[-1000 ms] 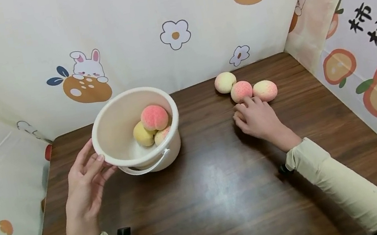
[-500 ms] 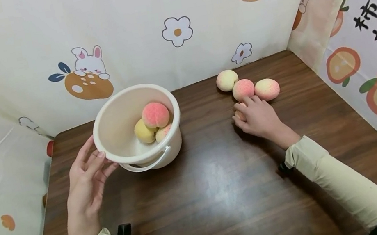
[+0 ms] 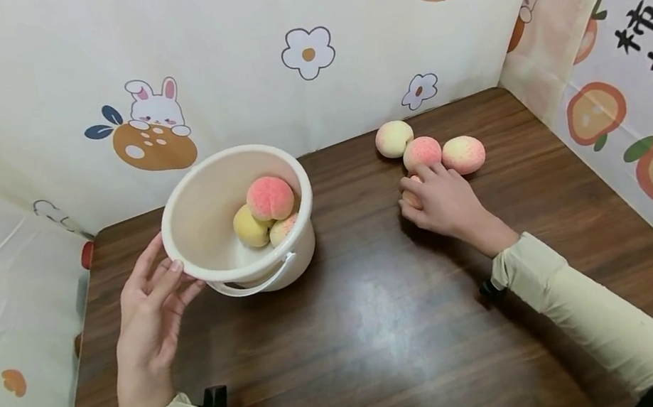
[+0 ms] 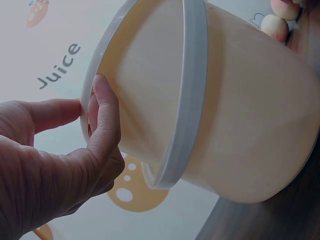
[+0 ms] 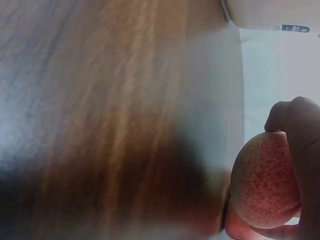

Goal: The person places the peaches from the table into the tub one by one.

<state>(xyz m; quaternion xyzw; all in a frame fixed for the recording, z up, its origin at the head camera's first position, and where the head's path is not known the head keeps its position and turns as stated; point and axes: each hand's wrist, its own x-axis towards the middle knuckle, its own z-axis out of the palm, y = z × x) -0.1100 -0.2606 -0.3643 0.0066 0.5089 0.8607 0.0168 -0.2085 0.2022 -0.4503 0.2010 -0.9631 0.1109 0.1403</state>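
A cream plastic bucket [image 3: 304, 254] stands at the left of the table, its white handle hanging at the front. My left hand [image 3: 147, 313] pinches its rim, thumb on one side and fingers on the other, as the left wrist view shows. Inside lie a pink peach [image 3: 269, 198], a yellow peach [image 3: 250, 228] and a partly hidden speckled peach [image 3: 283, 230]. At the right, my right hand [image 3: 446, 201] grips a speckled peach [image 5: 265, 182] between thumb and fingers, mostly covered by the hand in the head view.
Just beyond the right hand lie a pale peach [image 3: 394, 139], a pink speckled peach [image 3: 422, 153] and a yellow-pink peach [image 3: 464, 155], close together. The brown wooden table [image 3: 355, 371] meets a printed cloth [image 3: 223, 48] at the back and sides.
The head view has shifted slightly. My right hand has moved a little left, its fingers round the peach, more of which shows now. The left hand stays on the rim.
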